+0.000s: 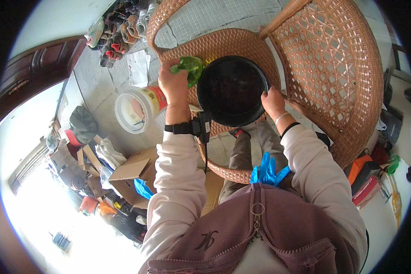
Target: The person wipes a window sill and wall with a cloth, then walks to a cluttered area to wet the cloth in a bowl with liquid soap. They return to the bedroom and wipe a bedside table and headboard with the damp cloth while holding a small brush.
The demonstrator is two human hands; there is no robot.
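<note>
A round black pan or tray (233,90) lies over the seat of a woven rattan chair (226,39). The thumb of my right hand (273,102) rests on its right rim, with the fingers hidden beneath. In my left hand (174,85) is a translucent green plastic object (194,70), held by a small grip just left of the pan. Yellow bristles or strands show between the green object and the pan. Left of my left wrist stands a clear plastic bucket (132,112) with a red and yellow label; something pinkish is inside.
Many shoes (118,34) and printed papers (137,68) lie on the tiled floor at the upper left. An open cardboard box (133,174) and piled items are at the lower left. The rattan backrest (325,65) rises at the right. A blue glove (268,171) hangs at my waist.
</note>
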